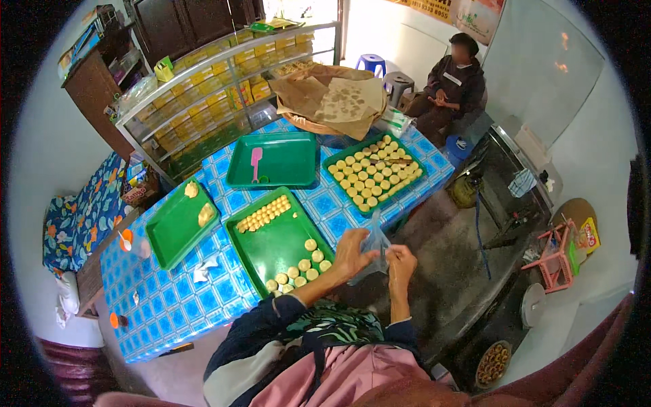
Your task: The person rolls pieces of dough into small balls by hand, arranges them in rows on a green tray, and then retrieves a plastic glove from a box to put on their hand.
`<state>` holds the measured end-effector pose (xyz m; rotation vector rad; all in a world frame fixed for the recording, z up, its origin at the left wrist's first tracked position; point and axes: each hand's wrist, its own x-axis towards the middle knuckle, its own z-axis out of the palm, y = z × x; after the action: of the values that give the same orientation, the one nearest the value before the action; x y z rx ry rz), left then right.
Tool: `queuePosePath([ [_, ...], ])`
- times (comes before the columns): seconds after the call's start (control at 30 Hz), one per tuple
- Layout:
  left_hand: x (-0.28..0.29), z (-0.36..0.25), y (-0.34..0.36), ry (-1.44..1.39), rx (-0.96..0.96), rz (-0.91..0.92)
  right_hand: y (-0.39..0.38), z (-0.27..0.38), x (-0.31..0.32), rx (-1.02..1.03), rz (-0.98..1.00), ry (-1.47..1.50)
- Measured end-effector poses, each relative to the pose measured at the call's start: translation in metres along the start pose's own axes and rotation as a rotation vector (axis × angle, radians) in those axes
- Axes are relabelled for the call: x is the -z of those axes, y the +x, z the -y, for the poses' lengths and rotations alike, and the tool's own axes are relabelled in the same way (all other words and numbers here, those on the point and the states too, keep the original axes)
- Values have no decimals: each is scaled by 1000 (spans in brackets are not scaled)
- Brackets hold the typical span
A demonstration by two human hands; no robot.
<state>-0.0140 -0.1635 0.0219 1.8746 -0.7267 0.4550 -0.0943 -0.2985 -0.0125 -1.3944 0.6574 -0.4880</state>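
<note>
Over the table's near right edge, a see-through plastic bag (374, 239) hangs between my two hands. My left hand (350, 256) has its thumb and fingers around the bag's left side. On the other side, the closed fingers of my right hand (401, 263) pinch the plastic. Just left of them lies a green tray (271, 254) with small yellow dough balls (266, 216) in rows at its far end and flat round dough pieces (310, 244) at its near right corner. A second green tray (330, 161), full of round pale pieces (369, 173), stands beyond the bag.
A green tray (271, 140) holds a pink spatula (256, 157); another tray (173, 230) holds dough lumps (205, 215). Paper covers a woven basket (305, 123) at the table's far side. A seated person (451, 91) is at the back right. A stove-like dark counter (505, 203) stands right.
</note>
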Motion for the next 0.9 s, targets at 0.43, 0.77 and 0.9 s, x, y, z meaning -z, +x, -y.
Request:
queuePosePath([
  [0.43,-33,-27,-5,-1232,1169,-87,15,76,-17,803,276,-636],
  [0.77,-31,-17,8,-1816,1069,-358,15,103,2,1192,460,-552],
  [0.9,-23,-16,12,-1689,1018,-427,27,100,-2,1245,409,-580],
])
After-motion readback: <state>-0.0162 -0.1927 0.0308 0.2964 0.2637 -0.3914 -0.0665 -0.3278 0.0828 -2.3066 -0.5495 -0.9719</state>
